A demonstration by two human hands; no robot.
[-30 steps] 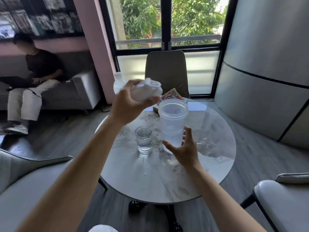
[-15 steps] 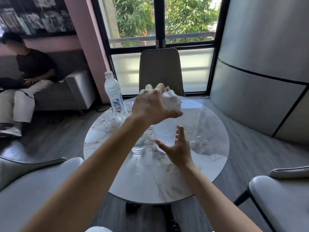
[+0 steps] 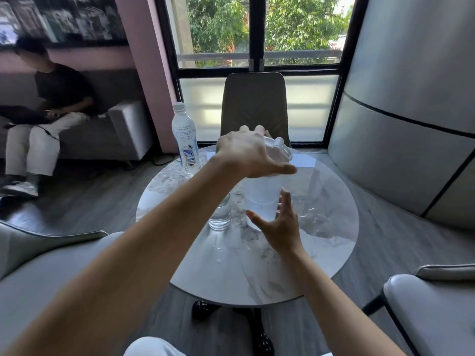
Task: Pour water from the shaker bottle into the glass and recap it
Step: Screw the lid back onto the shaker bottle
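Observation:
A translucent shaker bottle [image 3: 261, 199] stands upright on the round marble table [image 3: 321, 242], with water in its lower part. My left hand [image 3: 246, 152] grips the white lid [image 3: 279, 147] from above and holds it on the bottle's mouth. Near the bottle's base my right hand [image 3: 279, 224] has its fingers spread, close to the wall; contact is unclear. A short glass [image 3: 220, 214] holding water stands just left of the bottle, partly hidden behind my left forearm.
A capped plastic water bottle [image 3: 185, 140] stands at the table's far left edge. A grey chair [image 3: 254, 106] faces me beyond the table, and armchairs sit at lower left [image 3: 38, 265] and lower right [image 3: 431, 304]. A person [image 3: 48, 109] sits on a sofa to the left.
My left hand has brought the lid down from above the open bottle onto its mouth. My right hand has stayed by the bottle's base. The camera has tilted slightly.

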